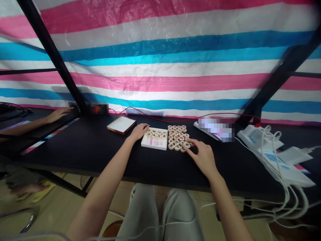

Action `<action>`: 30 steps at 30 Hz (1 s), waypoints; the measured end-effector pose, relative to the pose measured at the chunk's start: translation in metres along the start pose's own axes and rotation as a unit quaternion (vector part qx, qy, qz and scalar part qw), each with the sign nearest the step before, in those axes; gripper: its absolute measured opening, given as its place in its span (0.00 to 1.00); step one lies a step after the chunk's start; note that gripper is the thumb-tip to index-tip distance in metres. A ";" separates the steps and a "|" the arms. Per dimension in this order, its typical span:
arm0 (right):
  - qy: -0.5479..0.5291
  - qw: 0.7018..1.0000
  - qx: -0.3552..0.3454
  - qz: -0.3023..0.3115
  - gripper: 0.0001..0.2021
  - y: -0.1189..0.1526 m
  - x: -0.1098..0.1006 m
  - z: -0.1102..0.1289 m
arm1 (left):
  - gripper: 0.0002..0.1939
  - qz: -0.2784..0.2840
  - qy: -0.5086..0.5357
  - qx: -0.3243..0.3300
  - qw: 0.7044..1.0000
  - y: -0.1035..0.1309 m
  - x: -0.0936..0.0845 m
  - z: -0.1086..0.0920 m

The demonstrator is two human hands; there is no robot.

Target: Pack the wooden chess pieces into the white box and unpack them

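Note:
A white square box (154, 143) lies on the black table, with several round pieces bearing black characters (156, 134) in its far part. My left hand (140, 131) rests at the box's far left corner, its fingers against the edge. Right of the box, several round pieces with red and black characters (177, 137) sit in rows on the table. My right hand (202, 153) is at the near right of these rows, thumb and fingers closed round a piece with a black character (187, 145).
An upturned box lid (122, 125) lies at the back left. A phone (215, 129) is at the right, beside a white power strip (283, 165) with cables (281, 157). Another person's hand (59, 114) rests at the far left, beyond a black frame post (67, 77).

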State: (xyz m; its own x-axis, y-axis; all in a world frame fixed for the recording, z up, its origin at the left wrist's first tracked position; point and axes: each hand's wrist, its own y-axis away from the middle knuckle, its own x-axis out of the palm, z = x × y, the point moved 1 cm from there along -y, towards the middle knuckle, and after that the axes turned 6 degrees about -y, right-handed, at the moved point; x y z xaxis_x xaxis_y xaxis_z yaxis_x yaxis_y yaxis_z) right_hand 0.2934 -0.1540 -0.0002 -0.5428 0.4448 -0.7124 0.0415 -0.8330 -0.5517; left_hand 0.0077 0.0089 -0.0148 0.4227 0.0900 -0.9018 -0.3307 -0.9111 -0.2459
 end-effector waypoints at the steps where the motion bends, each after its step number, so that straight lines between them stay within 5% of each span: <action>1: 0.014 1.000 0.005 -0.003 0.14 0.005 -0.002 -0.004 | 0.20 0.000 -0.002 0.001 1.000 0.001 0.000 0.000; 30: 0.128 0.992 -0.003 -0.007 0.06 0.015 -0.003 -0.005 | 0.20 0.000 -0.011 0.003 1.000 0.001 0.002 0.000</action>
State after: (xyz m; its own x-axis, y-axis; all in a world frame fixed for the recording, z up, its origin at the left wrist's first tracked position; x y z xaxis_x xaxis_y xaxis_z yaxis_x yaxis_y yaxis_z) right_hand 0.2999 -0.1667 -0.0084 -0.3133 0.5262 -0.7905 0.0403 -0.8243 -0.5646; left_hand 0.0076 0.0082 -0.0167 0.4041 0.0988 -0.9093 -0.3358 -0.9087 -0.2479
